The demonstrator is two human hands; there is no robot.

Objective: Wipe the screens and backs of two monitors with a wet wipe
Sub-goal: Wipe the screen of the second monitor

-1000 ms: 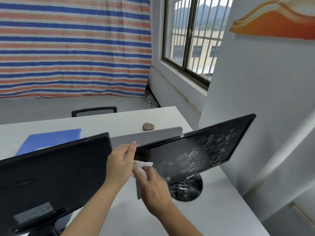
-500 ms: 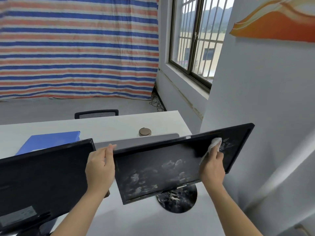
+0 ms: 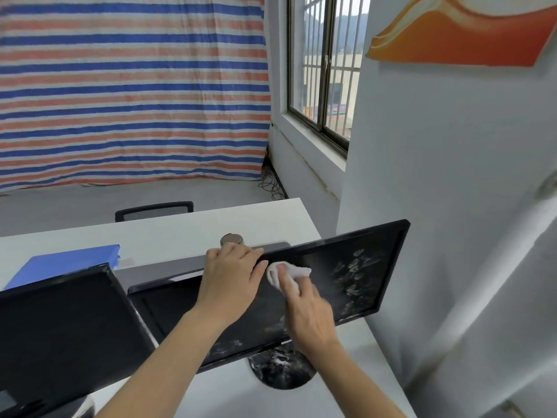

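Note:
The right black monitor (image 3: 355, 276) stands on a round base (image 3: 280, 371), its screen smeared with pale marks on the right part. My left hand (image 3: 230, 279) grips the monitor's top edge near the middle. My right hand (image 3: 307, 315) presses a white wet wipe (image 3: 291, 273) flat against the screen just right of the left hand. A second black monitor (image 3: 60, 327) stands at the lower left; whether it shows its screen or its back is unclear.
A white desk (image 3: 271, 218) carries a blue folder (image 3: 63, 263), a small round brown object (image 3: 231, 238) and a grey divider panel (image 3: 168, 265). A black chair back (image 3: 153, 210) sits behind. A white wall (image 3: 452, 176) rises close on the right.
My right hand has swept the wipe from the screen's upper right back toward the middle. My left hand has shifted from the monitor's left edge to its top edge.

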